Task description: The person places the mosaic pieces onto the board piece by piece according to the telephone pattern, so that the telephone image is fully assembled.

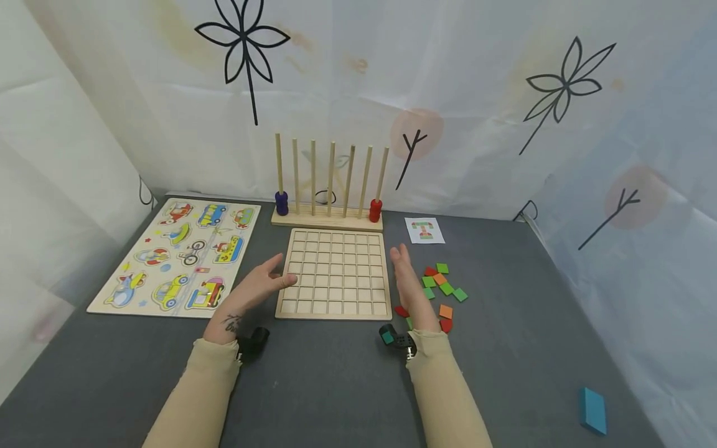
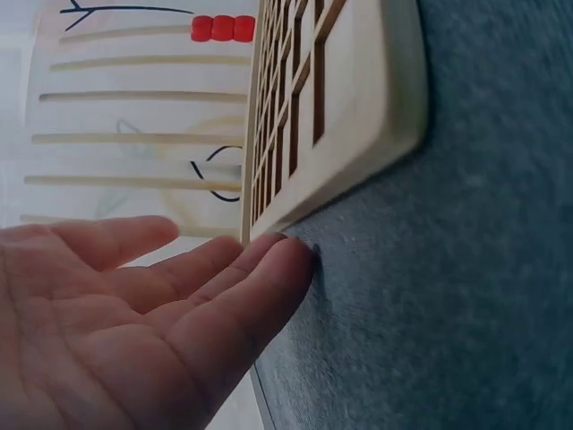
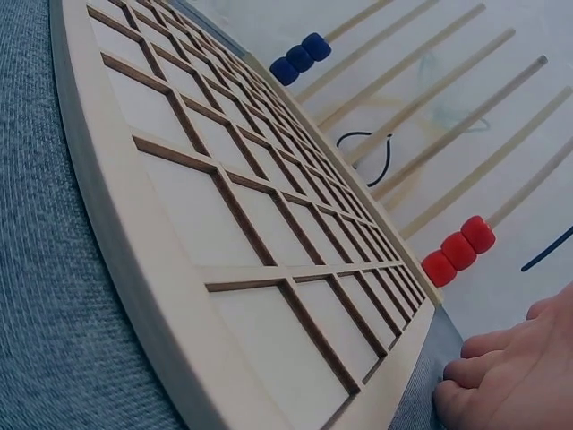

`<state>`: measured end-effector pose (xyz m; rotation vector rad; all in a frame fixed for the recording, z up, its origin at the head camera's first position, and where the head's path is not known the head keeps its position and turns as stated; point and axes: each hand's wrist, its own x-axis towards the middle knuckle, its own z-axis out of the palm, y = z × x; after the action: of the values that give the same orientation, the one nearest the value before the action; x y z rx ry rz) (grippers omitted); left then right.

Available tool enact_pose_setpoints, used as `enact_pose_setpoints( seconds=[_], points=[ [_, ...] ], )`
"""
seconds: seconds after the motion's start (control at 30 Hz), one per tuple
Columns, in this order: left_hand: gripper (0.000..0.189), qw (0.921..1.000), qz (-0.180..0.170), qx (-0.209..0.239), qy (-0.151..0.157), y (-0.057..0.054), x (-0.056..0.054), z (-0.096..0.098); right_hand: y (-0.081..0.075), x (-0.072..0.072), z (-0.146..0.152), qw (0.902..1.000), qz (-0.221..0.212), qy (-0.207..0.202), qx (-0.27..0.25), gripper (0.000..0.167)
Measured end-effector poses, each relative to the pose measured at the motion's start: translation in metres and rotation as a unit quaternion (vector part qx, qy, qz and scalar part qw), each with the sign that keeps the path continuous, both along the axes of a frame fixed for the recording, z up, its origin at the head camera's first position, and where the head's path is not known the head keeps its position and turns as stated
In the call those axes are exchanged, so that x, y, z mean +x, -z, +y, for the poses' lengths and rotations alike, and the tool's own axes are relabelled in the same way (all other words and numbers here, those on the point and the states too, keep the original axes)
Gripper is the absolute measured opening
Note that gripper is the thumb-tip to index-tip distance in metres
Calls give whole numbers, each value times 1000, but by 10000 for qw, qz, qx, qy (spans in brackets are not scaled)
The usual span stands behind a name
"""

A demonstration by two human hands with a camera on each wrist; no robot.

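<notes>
A square wooden grid board (image 1: pixel 336 314) lies flat on the dark table between my two hands, its square cells bare. My left hand (image 1: pixel 259 287) is at the board's left edge, fingers extended and thumb reaching over the rim; the left wrist view shows the fingertips (image 2: pixel 291 255) right by the board's corner. At the right edge my right hand (image 1: pixel 411 289) stands on its side, fingers straight, holding nothing. Beside it lie several loose coloured tiles: green squares (image 1: pixel 460 295), orange squares (image 1: pixel 445 312) and red pieces (image 1: pixel 445 325). Part of the tile group is hidden behind the right hand.
Behind the board stands a wooden peg rack (image 1: pixel 327 218) with blue beads (image 1: pixel 281 203) and red beads (image 1: pixel 375 210). A vehicle puzzle board (image 1: pixel 140 305) lies at left. A pattern card (image 1: pixel 424 231) is at back right, a blue block (image 1: pixel 593 410) at front right.
</notes>
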<state>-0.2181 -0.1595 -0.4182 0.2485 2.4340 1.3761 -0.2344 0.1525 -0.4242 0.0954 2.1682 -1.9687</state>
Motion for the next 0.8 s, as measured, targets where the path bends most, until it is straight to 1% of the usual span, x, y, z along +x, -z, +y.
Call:
enact_pose_setpoints(
  seconds=[0.03,0.1,0.23,0.47,0.8],
  points=[
    [90,10000,-9,-79,28,1,0,0,0,0,0,10000,0,2,7,72],
    [92,9998,-35,-170,77,2,-1,-1,7,-4,2,10000,13,35,-18,73],
    [95,9994,-90,-292,148,3,-2,1,9,-4,1,9999,59,108,-25,74],
    [101,9963,-72,-840,185,4,-2,6,10,0,1,9998,53,165,12,74],
    [94,9951,-7,-975,178,7,0,9,10,6,3,9998,86,156,-64,72]
  ],
)
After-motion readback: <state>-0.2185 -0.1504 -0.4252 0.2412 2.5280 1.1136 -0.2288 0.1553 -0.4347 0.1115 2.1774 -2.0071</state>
